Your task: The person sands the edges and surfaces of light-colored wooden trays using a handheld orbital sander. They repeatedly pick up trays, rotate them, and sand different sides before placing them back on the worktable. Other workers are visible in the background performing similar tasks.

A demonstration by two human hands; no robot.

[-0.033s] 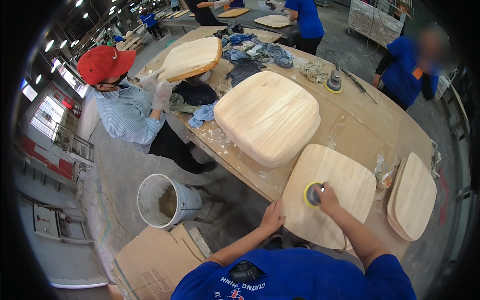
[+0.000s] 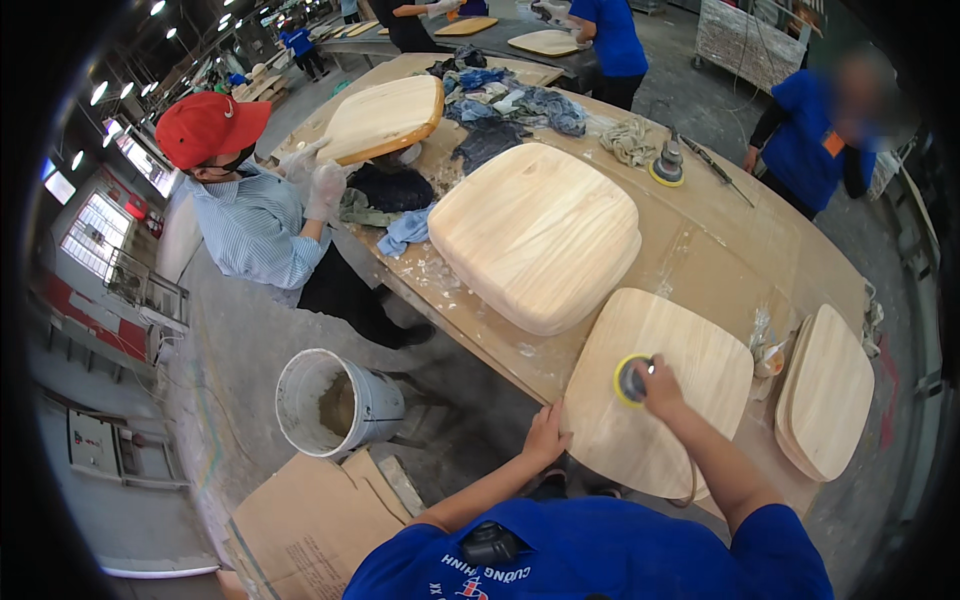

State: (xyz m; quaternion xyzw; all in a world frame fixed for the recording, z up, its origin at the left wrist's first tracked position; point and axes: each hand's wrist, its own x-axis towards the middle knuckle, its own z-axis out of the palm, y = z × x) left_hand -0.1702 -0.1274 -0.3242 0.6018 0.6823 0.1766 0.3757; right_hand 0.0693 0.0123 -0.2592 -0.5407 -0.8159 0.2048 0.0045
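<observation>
A pale wooden panel [image 2: 690, 350] with rounded corners lies flat in front of me at the table's near edge. My right hand [image 2: 662, 390] is closed round a dark orbital sander [image 2: 632, 381] with a yellow-rimmed pad, which rests on the panel's upper face left of its middle. At the panel's left edge my left hand [image 2: 546, 436] grips the border; part of its fingers is hidden. A thick stack of similar panels [image 2: 535, 230] sits just beyond, and a smaller stack [image 2: 828, 395] lies to the right.
A second sander [image 2: 666, 165] stands farther back on the brown-covered table [image 2: 715, 225], near heaped rags [image 2: 500, 105]. A white bucket [image 2: 385, 405] and cardboard [image 2: 310, 530] are at lower left. A gloved co-worker [image 2: 250, 220] handles a panel at left; another person [image 2: 815, 140] stands at far right.
The sander and my right hand have shifted slightly to the right and away from me over the panel. My left hand stays at the panel's edge.
</observation>
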